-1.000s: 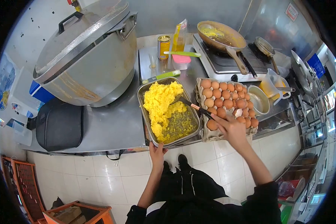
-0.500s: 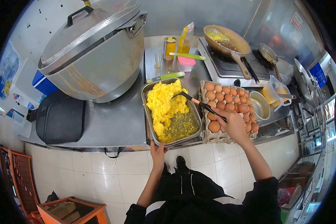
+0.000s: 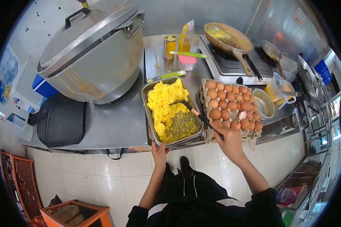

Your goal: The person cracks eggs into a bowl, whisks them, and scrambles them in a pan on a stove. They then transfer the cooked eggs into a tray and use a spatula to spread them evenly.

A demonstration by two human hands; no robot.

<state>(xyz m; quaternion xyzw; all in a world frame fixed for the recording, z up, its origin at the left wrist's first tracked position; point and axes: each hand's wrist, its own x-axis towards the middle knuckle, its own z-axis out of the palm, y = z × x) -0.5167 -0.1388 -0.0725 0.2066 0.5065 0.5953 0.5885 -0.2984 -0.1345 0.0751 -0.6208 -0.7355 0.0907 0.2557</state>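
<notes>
A rectangular metal mesh tray [image 3: 196, 109] sits at the front of the counter. Yellow scrambled eggs [image 3: 165, 96] are heaped in its back and left, with smaller crumbs spread over the front right. My left hand [image 3: 160, 152] grips the tray's front rim near its left corner. In my right hand [image 3: 226, 140] is a black cooking utensil [image 3: 204, 120] with a copper-coloured band, its fingers wrapped round the handle. The utensil slants down to the left, and its head is partly hidden in the eggs. Brown eggs fill a cardboard egg tray [image 3: 203, 94] just beyond the right hand.
A large lidded metal pot [image 3: 98, 56] and a black case [image 3: 60, 123] stand left. Behind are a can [image 3: 169, 47], a pink-lidded tub [image 3: 186, 62] and green-handled tools. A frying pan [image 3: 229, 37] sits on the stove; a saucepan [image 3: 264, 104] and jug [image 3: 277, 87] are right.
My right hand has drawn back toward me and slightly left, and the utensil's head has shifted lower and left in the eggs. My left hand stays on the rim.
</notes>
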